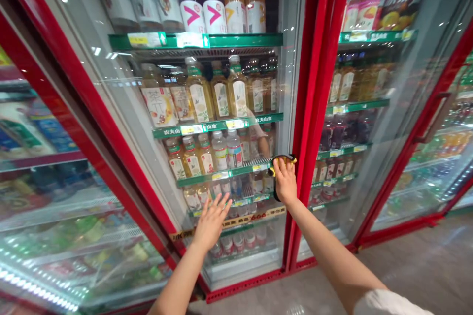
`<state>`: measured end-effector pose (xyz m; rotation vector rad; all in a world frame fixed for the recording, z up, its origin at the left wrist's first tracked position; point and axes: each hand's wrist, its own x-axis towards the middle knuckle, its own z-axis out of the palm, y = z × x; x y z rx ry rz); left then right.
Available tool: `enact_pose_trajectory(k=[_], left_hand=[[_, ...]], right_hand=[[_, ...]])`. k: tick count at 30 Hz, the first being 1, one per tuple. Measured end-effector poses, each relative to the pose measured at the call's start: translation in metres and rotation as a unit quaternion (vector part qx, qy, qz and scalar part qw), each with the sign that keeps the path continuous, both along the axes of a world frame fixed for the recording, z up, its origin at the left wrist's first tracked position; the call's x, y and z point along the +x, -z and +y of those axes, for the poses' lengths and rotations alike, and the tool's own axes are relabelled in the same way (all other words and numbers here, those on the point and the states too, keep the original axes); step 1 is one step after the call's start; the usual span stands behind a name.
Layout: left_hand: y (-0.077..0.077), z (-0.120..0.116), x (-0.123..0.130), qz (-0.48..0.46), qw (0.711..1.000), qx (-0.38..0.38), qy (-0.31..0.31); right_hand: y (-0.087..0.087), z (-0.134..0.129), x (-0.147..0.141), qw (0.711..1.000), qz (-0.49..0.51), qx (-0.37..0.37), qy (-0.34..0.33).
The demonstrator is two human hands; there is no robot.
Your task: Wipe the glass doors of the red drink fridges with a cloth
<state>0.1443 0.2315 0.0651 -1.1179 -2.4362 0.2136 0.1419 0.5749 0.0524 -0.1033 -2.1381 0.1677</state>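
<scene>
A glass door (218,49) of a red-framed drinks fridge stands in front of me. My right hand (286,181) presses a black and yellow cloth (284,158) against the glass, at its right edge beside the red frame. The fingers lie over the cloth, and part of it is hidden under the palm. Lower and to the left, my left hand (212,221) is spread with nothing in it, in front of the glass above a printed strip (254,217). Whether it touches the glass I cannot tell.
Behind the glass, shelves hold several bottles of drink (236,91), with green price rails (218,125) along their edges. Another fridge door with a handle (434,118) is on the right. More chilled goods (40,128) show at left. Grey floor (417,261) lies below.
</scene>
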Motion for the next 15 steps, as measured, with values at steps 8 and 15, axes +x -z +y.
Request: enact_pose_trajectory(k=[8,15], left_hand=[[0.013,0.004,0.006,-0.011,1.0,0.009,-0.02],[0.029,0.004,0.011,-0.018,0.998,0.034,-0.05]], right_hand=[[0.055,-0.04,0.017,0.983,-0.1,0.119,-0.101],[0.035,-0.045,0.002,0.999,-0.026,-0.01,-0.023]])
